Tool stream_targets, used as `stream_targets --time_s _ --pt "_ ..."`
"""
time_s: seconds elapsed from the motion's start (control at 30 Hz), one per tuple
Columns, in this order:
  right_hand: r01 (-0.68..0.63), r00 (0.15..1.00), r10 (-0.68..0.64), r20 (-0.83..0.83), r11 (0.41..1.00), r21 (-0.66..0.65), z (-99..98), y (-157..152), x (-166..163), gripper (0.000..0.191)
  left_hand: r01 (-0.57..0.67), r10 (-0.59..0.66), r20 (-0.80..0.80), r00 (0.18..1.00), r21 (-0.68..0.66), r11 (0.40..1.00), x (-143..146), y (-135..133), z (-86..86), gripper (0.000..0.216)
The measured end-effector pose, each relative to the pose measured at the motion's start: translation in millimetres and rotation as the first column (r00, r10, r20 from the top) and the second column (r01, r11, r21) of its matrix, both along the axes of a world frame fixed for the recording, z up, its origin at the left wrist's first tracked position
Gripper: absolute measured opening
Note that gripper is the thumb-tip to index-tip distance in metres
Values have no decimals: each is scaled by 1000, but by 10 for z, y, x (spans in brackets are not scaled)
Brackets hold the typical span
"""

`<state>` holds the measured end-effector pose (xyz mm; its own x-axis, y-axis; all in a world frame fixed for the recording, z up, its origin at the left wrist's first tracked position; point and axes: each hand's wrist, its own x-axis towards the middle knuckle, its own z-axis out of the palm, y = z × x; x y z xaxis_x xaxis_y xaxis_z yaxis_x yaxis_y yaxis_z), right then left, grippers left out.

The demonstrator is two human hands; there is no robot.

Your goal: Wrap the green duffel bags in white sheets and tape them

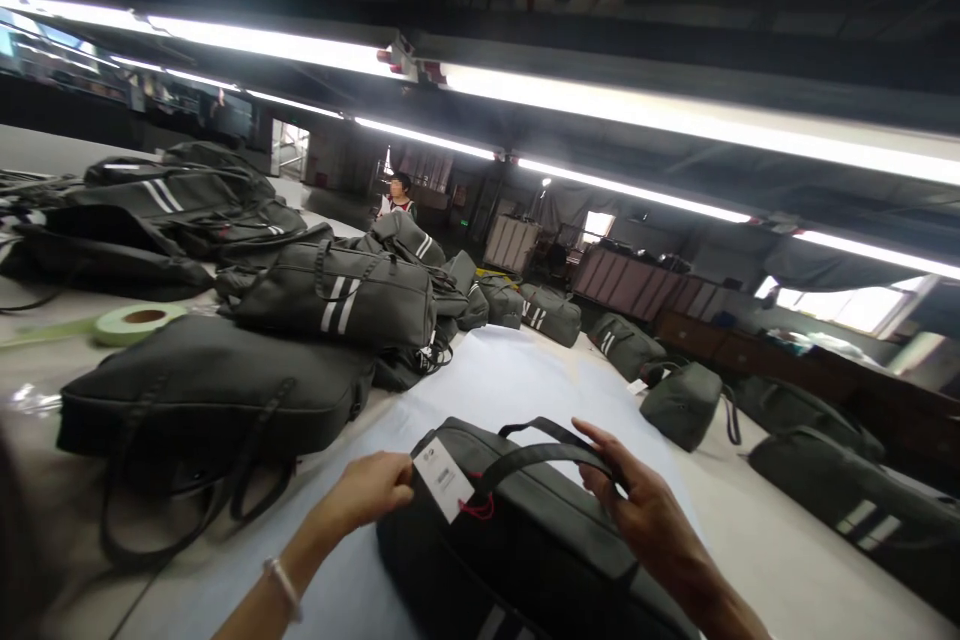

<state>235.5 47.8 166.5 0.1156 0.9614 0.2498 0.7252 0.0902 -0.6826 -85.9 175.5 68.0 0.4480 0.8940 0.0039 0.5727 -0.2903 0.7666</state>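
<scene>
A dark duffel bag (525, 530) lies in front of me on pale blue sheeting, its lower part cut off by the frame. My left hand (371, 492) is closed at the bag's left end, its fingertips at the edge of a white hang tag (444, 480). A red cord (480, 508) runs from the tag towards the handle. My right hand (634, 490) has its fingers around the dark bag handle (547, 453), which arches above the bag's top. White stripes show low on the bag's side.
Another dark bag (225, 385) lies close on the left, beside a pale green tape roll (139, 322). Striped bags (345, 290) are heaped behind it. More bags (686, 405) line the table's right side. A person (397, 195) is further back.
</scene>
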Motion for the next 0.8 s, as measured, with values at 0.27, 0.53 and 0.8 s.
stream_targets --time_s 0.27,0.53,0.8 --pt "-5 994 1 -113 999 -37 147 19 -198 47 -14 -75 151 986 514 858 391 -479 -19 52" --pt "49 933 -95 -348 989 -139 316 5 -174 63 -220 95 225 970 637 739 570 -514 -322 37" --pt "-167 919 36 -393 938 -305 466 10 -221 52 20 -248 301 921 597 802 1245 -961 333 59"
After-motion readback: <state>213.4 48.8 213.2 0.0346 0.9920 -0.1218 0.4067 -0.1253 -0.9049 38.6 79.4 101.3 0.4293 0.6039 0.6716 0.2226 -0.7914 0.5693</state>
